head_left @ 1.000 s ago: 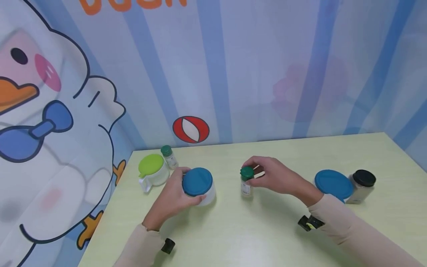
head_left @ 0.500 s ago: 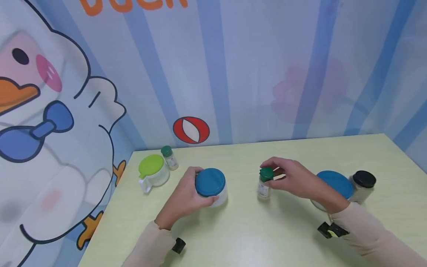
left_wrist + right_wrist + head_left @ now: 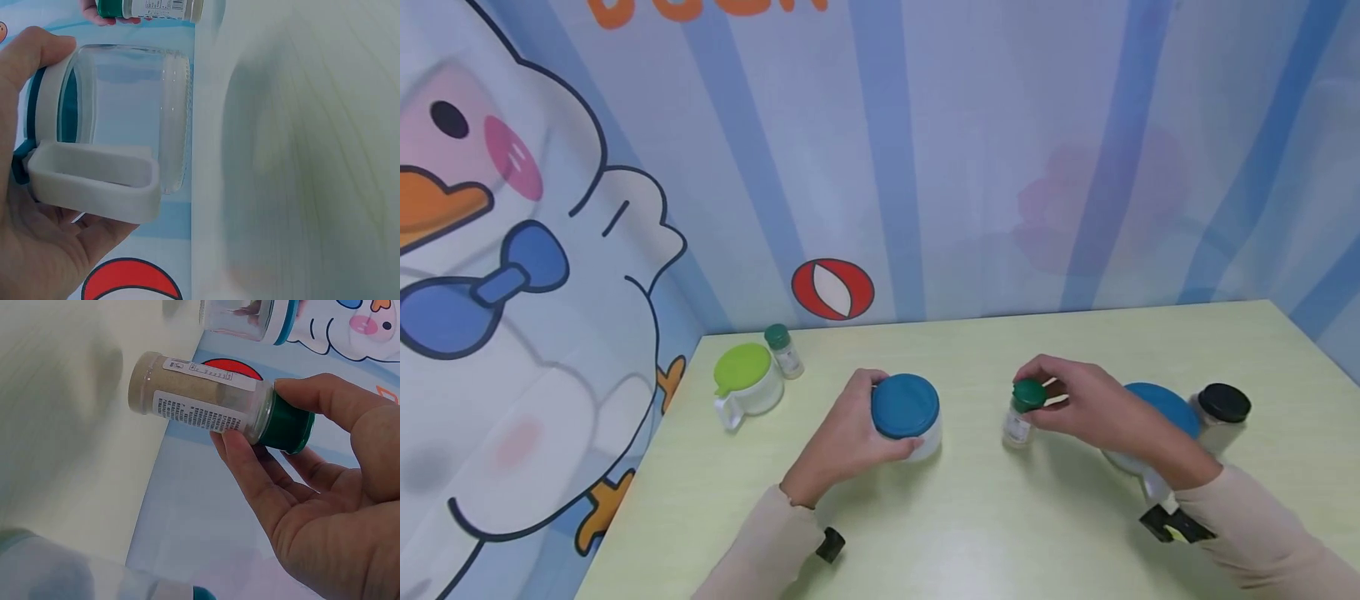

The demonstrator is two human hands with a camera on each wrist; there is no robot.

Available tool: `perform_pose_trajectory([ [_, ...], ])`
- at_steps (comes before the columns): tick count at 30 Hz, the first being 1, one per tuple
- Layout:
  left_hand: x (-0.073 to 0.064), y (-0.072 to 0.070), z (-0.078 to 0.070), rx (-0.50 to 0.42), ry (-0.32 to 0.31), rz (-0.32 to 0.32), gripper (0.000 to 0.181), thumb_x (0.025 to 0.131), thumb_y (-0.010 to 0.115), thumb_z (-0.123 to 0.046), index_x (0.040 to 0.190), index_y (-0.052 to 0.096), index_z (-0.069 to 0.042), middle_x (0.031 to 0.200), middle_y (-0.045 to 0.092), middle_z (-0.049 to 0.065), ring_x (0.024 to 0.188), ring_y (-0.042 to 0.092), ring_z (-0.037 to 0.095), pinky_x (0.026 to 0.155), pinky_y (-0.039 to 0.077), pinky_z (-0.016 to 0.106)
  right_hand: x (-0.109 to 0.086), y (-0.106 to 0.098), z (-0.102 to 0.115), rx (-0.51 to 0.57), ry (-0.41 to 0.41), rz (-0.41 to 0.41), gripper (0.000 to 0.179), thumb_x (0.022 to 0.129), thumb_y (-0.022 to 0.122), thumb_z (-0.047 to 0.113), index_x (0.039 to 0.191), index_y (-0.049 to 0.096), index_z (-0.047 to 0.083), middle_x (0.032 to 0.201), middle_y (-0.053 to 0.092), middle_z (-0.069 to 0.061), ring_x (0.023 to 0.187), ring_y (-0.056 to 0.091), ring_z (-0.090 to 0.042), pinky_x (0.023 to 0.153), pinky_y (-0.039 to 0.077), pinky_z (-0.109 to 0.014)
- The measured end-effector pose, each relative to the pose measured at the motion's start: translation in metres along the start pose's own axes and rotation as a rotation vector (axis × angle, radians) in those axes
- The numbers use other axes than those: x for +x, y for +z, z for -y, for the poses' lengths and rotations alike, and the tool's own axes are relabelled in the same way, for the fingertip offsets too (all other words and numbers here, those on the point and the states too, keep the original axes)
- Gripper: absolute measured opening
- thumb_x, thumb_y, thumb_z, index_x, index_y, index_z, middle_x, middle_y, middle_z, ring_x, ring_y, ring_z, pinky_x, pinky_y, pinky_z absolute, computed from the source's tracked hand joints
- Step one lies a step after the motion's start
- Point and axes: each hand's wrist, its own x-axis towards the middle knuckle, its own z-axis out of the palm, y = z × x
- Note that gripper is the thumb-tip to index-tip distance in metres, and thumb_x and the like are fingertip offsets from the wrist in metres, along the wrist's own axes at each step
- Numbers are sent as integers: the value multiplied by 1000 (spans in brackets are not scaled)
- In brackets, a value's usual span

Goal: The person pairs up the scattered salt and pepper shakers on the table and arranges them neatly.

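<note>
Blue-lidded jar [image 3: 906,407], mid-table: the left hand [image 3: 853,442] clamps it near the lid — long axis near vertical, lid up, white handle [image 3: 94,199] facing the wrist camera. To its right, the right hand [image 3: 1086,406] pinches the green-capped bottle [image 3: 1018,425], cap up, axis near vertical. Sound handling likely requires steady, opposed pressure and level lids — gripping jar and bottle bodies, not lids alone.

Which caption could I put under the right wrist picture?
A right hand pinches a green-capped bottle part-filled with tan powder, with a blue-lidded glass jar at the top edge.
</note>
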Motion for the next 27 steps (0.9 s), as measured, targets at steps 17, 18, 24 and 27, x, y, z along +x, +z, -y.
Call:
perform_pose_trajectory([
  [17, 9, 24, -20, -10, 15, 47, 92, 74, 87, -43, 144, 36, -11, 139, 50, 8, 127, 53, 30, 94, 57, 48, -4, -10, -7, -78, 16, 51, 37, 90, 74, 7, 124, 60, 3, 116, 67, -9, 110, 68, -31, 77, 59, -26],
  [18, 10, 26, -20, -9, 18, 48, 92, 74, 87, -43, 144, 36, -11, 139, 50, 8, 127, 53, 29, 95, 57, 48, -4, -9, -8, -78, 21, 49, 37, 90, 74, 7, 124, 60, 3, 116, 67, -9, 110, 68, -31, 77, 59, -27],
  [24, 14, 34, -24, -10, 28, 49, 93, 74, 87, -45, 143, 36, -11, 138, 50, 7, 126, 54, 29, 94, 57, 46, -4, -9, -8, -89, 38, 48, 37, 90, 73, 5, 124, 60, 1, 117, 66, -11, 109, 68, -31, 76, 60, -28],
  [27, 15, 39, -25, -6, 32, 51, 93, 74, 87, -45, 144, 36, -11, 138, 50, 7, 125, 54, 28, 94, 57, 45, -5, -8, -9, -94, 34, 48, 36, 89, 74, 5, 123, 60, 2, 116, 67, -11, 108, 69, -32, 76, 60, -29],
])
